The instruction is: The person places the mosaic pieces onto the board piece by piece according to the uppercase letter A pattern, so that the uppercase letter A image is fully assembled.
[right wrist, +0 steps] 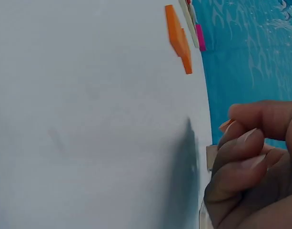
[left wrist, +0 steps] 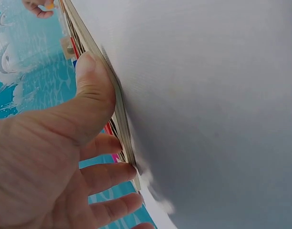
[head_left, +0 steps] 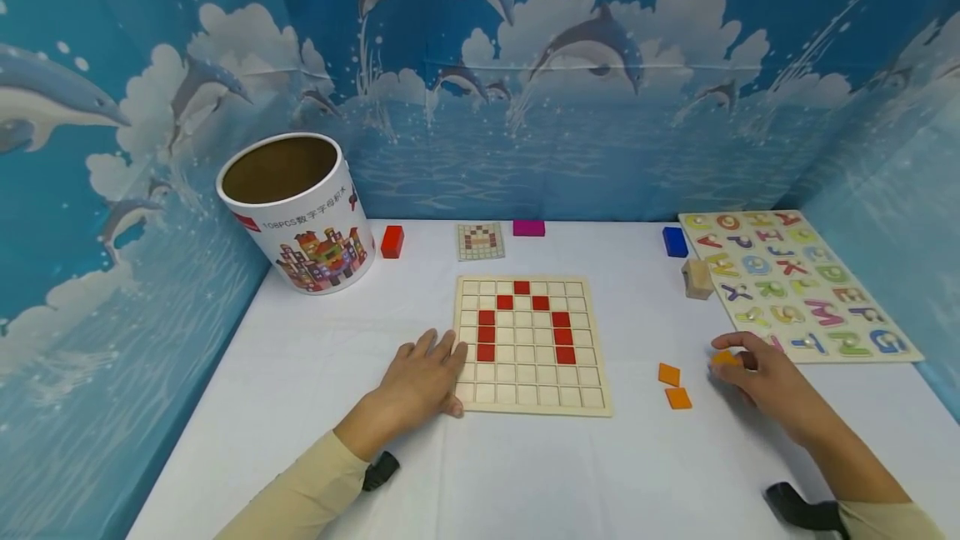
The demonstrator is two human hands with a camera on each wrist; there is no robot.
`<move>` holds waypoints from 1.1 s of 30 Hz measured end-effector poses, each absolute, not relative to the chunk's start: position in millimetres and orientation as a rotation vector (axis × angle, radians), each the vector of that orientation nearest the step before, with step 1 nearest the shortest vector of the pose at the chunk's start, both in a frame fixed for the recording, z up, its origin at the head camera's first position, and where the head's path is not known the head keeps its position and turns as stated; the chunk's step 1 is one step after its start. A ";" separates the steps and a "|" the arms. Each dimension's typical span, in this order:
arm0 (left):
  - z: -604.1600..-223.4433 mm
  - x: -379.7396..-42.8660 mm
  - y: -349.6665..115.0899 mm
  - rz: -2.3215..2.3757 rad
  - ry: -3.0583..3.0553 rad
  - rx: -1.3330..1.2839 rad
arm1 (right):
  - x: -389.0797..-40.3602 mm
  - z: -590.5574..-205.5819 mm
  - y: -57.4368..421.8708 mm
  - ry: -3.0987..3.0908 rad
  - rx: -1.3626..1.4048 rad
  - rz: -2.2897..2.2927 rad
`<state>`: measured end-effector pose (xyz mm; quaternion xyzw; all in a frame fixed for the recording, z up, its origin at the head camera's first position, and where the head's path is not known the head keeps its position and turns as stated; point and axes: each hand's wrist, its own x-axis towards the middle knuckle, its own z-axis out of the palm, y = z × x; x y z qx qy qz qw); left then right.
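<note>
A square wooden grid board lies in the middle of the white table. Several red square tiles sit in its cells, forming an arch shape. My left hand rests at the board's left edge, its thumb and fingers touching the side. To the right, my right hand pinches an orange square tile between thumb and fingertips, held above the table. In the right wrist view only a corner of that tile shows. Two more orange tiles lie on the table between board and right hand.
A large white tub stands at the back left. Behind the board lie a small pattern card, a red block and a magenta block. A blue block, a wooden block and an alphabet board are at the right.
</note>
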<state>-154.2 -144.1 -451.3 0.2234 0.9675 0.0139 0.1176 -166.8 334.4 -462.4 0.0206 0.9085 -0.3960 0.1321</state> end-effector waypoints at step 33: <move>-453.1 -155.7 -149.4 0.082 2.804 0.649 | -236.7 -460.9 91.1 2.576 -0.495 -1.104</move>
